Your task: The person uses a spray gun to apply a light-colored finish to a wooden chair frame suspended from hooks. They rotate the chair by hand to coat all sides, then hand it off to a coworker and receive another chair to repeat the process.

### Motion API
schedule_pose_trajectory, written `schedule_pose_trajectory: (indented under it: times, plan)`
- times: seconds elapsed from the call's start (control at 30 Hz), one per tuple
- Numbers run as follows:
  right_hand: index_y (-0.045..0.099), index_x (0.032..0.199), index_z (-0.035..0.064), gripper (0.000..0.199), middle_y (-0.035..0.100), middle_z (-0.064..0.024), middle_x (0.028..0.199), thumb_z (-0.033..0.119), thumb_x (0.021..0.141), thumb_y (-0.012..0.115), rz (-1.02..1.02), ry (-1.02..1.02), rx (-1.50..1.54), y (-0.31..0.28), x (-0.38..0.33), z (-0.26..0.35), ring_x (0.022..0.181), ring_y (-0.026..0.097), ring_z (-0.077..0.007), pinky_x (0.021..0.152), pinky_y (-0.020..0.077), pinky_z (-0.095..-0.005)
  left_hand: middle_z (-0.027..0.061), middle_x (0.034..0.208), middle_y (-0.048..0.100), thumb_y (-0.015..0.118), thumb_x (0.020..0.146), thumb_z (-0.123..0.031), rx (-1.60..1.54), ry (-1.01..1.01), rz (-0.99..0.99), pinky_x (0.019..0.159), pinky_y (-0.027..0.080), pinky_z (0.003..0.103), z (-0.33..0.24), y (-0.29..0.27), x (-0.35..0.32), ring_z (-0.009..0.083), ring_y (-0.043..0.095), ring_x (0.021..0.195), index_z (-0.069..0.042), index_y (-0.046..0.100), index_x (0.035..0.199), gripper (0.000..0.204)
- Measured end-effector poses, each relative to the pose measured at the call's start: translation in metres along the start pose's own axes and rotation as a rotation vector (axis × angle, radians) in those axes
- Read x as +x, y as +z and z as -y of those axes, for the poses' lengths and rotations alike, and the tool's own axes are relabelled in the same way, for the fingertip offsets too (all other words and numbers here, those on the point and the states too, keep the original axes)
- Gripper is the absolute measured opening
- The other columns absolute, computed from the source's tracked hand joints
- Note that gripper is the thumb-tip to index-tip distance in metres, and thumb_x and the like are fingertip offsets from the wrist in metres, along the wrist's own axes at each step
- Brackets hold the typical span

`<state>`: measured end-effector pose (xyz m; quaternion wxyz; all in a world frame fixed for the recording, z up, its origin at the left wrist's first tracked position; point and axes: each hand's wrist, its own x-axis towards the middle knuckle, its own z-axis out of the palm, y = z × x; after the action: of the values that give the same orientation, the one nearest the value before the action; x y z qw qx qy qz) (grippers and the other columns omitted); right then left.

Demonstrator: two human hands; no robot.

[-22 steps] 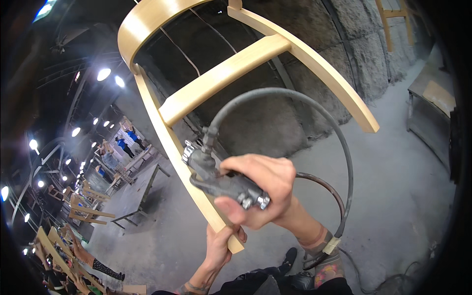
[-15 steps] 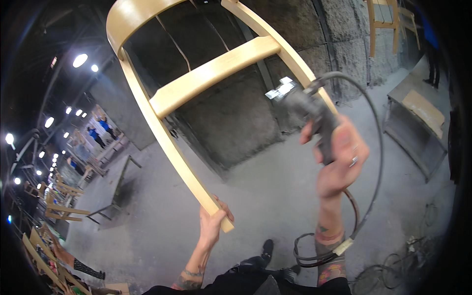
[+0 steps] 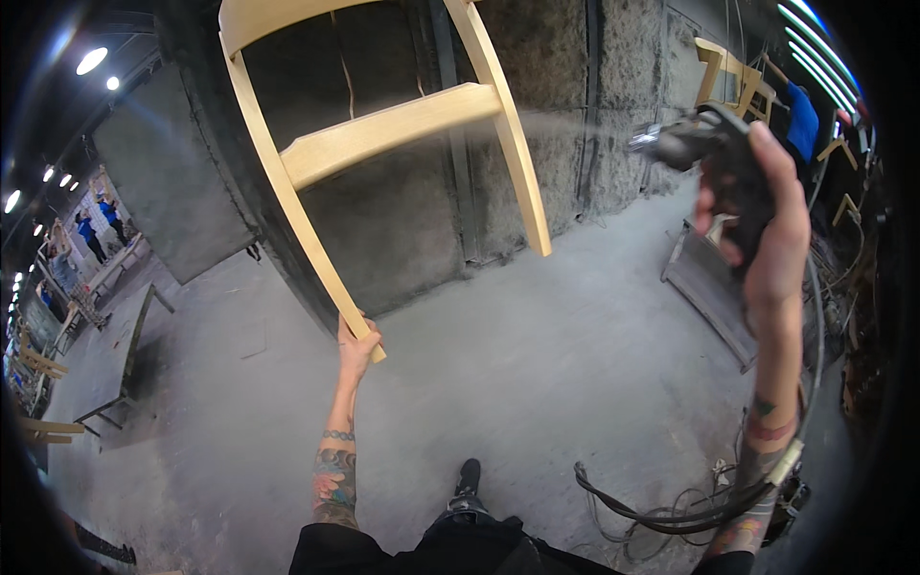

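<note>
Clearly, spray gun [image 3: 724,149] mists chair [image 3: 393,132]; hands [image 3: 356,349] [image 3: 783,216] grip both.

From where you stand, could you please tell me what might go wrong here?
The left grip holds the wooden frame near one leg's end, so it might twist. Mist from the spray gun in the right grip could drift onto bare skin. The black hose hangs in a loop and might snag.

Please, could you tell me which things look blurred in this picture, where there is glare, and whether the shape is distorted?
Head view: right hand and spray gun blurred, probably by motion; head view: chair frame clearer; head view: glare from lamp at upper left and light strips at upper right; head view: fisheye distortion, with dark, rounded edges.
</note>
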<state>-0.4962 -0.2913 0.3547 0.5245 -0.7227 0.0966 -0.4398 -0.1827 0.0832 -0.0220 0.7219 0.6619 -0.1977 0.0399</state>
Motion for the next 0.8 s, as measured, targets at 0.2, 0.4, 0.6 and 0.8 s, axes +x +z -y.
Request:
schedule_pose_trajectory:
  times: [0.2,0.4,0.6,0.8]
  plan:
    - [0.069,0.094,0.0088,0.058,0.065,-0.0001,0.071,0.066,0.094,0.055,-0.171,-0.073,-0.347,-0.05,0.008,0.027,0.058,0.062,-0.0037,0.038,0.0271,-0.0169,0.0037,0.085,0.056,0.065,0.075,0.005,0.025,0.005,0.011,0.065,0.055,0.031,0.032,-0.026,0.017,0.014,0.06,0.072,-0.004,0.046,0.118,0.048]
    - [0.064,0.114,0.0039,0.059,0.065,-0.0011,0.08,0.057,0.104,0.041,-0.06,-0.414,-0.327,-0.028,-0.039,0.068,0.054,0.055,-0.0034,0.037,0.0274,-0.0172,0.003,0.086,0.057,0.069,0.074,0.006,0.088,0.054,0.031,0.069,0.052,0.029,0.054,-0.036,0.033,0.0124,0.059,0.076,-0.004,0.047,0.119,0.051]
    - [0.065,0.114,0.0036,0.06,0.065,-0.0012,0.079,0.057,0.104,0.041,-0.046,-0.498,-0.319,0.001,-0.079,0.058,0.054,0.054,-0.0034,0.037,0.0271,-0.0177,0.002,0.086,0.057,0.07,0.074,0.006,0.103,0.105,0.042,0.071,0.052,0.028,0.083,-0.052,0.046,0.0113,0.058,0.077,-0.005,0.048,0.119,0.051]
    - [0.065,0.114,0.0032,0.06,0.065,-0.0013,0.079,0.057,0.105,0.041,-0.187,-0.361,-0.368,-0.022,-0.084,0.045,0.054,0.054,-0.0035,0.037,0.0269,-0.0182,0.0018,0.086,0.057,0.069,0.073,0.007,0.181,0.121,0.05,0.071,0.051,0.028,0.098,-0.059,0.051,0.0112,0.058,0.077,-0.004,0.049,0.116,0.048]
